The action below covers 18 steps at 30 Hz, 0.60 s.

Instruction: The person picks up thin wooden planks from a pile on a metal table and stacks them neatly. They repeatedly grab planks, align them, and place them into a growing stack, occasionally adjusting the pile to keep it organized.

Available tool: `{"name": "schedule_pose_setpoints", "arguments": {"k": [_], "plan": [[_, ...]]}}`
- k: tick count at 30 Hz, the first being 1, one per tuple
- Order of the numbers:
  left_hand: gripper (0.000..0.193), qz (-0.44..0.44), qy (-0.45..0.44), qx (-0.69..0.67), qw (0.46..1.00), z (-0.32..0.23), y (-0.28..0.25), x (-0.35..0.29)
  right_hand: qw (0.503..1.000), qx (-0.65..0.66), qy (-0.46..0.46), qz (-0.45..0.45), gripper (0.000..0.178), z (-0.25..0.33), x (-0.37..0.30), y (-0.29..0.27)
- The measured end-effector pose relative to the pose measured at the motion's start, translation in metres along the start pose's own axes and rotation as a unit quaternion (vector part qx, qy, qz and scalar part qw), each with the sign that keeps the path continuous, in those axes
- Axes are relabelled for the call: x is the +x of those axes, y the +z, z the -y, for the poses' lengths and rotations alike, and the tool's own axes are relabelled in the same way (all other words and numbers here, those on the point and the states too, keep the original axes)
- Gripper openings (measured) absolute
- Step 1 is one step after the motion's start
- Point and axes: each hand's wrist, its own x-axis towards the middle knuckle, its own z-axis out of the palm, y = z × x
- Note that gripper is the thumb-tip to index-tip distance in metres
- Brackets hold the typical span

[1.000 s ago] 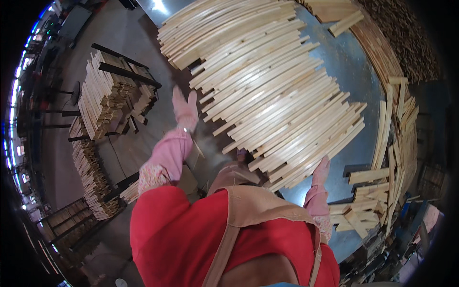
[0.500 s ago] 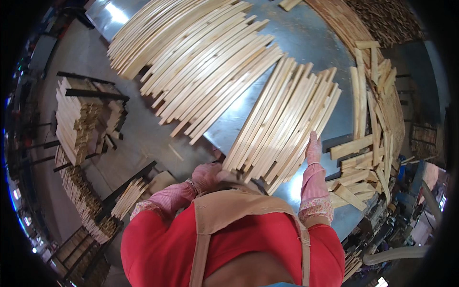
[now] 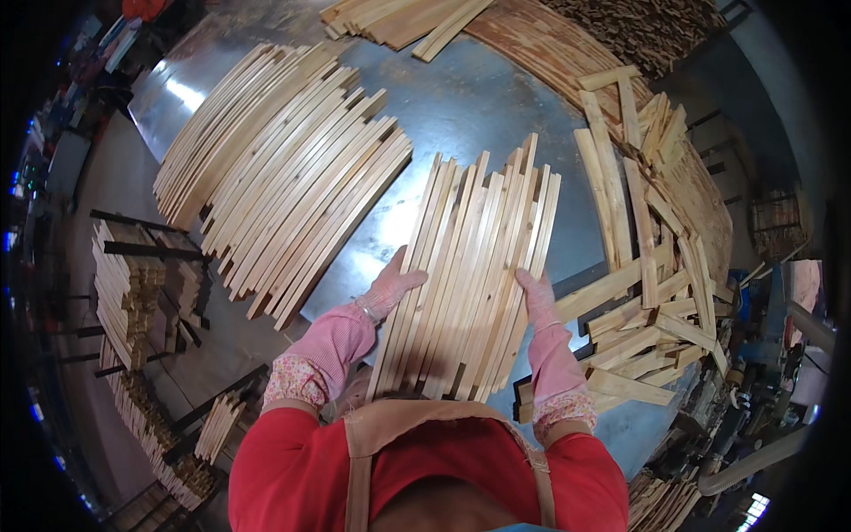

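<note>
A row of pale wooden strips [image 3: 465, 266] lies side by side in front of me, uneven at the far ends, its near ends at my apron. My left hand [image 3: 394, 285], in a pinkish glove, grips the row's left edge with the thumb over the top strip. At the right edge my right hand [image 3: 535, 297] presses in, thumb up on the outermost strip, so the row is squeezed between both hands. The undersides of both hands are hidden. Farther left on the metal table [image 3: 461, 106] rests a larger row of similar strips [image 3: 292, 168], separated by a gap.
Loose offcuts [image 3: 634, 350] are heaped at the table's right side, beside a long wooden board [image 3: 541, 44]. More boards [image 3: 390, 19] lie at the far edge. Stacked lumber [image 3: 128, 297] sits on black racks to the left. A grey hose [image 3: 753, 461] curves at lower right.
My left hand has moved from the near end up to the row's left edge. The row has turned more upright and separated further from the larger row.
</note>
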Motion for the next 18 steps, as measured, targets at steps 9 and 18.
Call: {"name": "schedule_pose_setpoints", "arguments": {"k": [9,18], "plan": [[0.105,0.096,0.217,-0.03,0.971,-0.18,0.053,-0.009,0.96,0.068,-0.264,0.056,0.079,0.201,-0.071,0.017],[0.117,0.131,0.486,0.131,0.854,-0.328,0.04,-0.026,0.882,-0.008,-0.47,0.006,0.055,0.257,-0.112,0.016]]}}
